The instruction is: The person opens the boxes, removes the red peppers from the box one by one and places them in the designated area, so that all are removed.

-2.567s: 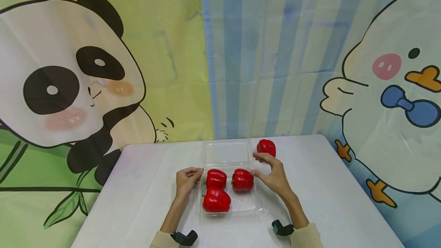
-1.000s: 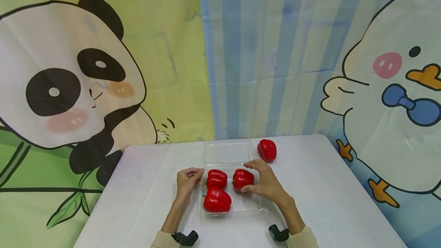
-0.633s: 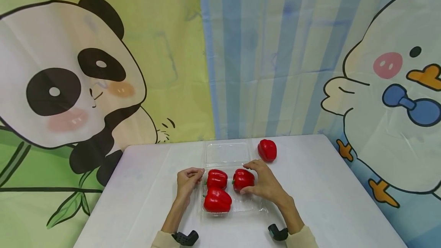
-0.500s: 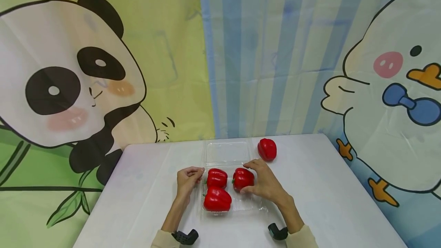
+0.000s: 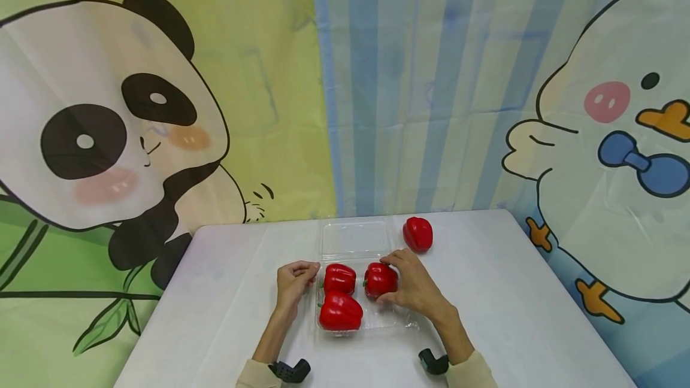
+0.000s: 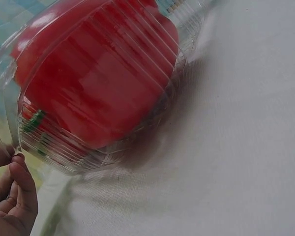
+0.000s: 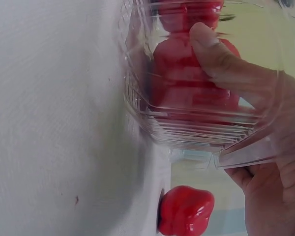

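Note:
A clear plastic clamshell container (image 5: 385,322) lies open on the table with red bell peppers inside. On its left side are a rear pepper (image 5: 339,278) and a front pepper (image 5: 341,311). My left hand (image 5: 293,283) pinches the container's left rim between thumb and fingertips, as the left wrist view also shows. Inside the container's back right part, my right hand (image 5: 415,283) grips another red bell pepper (image 5: 380,279), thumb on the near side and fingers at the far side. In the right wrist view that pepper (image 7: 182,93) shows through the clear wall.
A lone red bell pepper (image 5: 417,234) sits on the white table (image 5: 485,292) behind the container's right side. The clear lid (image 5: 356,239) lies folded back toward the far edge. Cartoon curtains (image 5: 431,106) hang right behind the table.
My right hand has moved from beside the lone pepper, left into the container, and closed around the back right pepper. For the last second both hands have stayed nearly still.

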Demonstrator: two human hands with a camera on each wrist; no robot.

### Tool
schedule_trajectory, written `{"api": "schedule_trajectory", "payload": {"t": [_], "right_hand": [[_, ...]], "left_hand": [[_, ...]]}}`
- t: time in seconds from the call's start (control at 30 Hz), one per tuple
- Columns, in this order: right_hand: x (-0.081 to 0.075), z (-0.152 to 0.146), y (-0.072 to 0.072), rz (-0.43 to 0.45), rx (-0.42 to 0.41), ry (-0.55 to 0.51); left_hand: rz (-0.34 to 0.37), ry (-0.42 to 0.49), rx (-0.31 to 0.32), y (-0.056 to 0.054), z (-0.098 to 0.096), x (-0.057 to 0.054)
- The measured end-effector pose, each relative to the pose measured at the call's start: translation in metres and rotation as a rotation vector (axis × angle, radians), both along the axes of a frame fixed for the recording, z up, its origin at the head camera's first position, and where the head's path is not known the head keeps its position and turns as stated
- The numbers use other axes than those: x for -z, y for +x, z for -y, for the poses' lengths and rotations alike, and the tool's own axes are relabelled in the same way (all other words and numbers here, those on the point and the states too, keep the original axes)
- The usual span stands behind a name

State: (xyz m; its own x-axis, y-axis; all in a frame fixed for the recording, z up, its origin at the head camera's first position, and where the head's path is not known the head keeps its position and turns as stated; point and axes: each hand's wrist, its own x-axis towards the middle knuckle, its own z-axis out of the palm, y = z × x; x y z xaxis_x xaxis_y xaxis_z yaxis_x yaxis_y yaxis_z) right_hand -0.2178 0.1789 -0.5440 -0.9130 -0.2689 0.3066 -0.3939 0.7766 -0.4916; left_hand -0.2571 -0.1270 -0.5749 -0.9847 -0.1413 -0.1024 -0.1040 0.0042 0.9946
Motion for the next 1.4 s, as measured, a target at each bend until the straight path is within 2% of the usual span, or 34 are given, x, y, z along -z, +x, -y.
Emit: {"api": "schedule_trajectory", "payload": {"t": [0.73,1.4], "right_hand": [[0.0006,0.0019,-0.0008,-0.038,0.003,0.022],[0.0056,-0.0012,-0.0032,-0.074,-0.042,-0.04]], "left_hand": [[-0.011,0.003,0.011,0.0009,0.0014,0.0003],[-0.026,0.004,0.016,0.0019,0.002,-0.0016]]}}
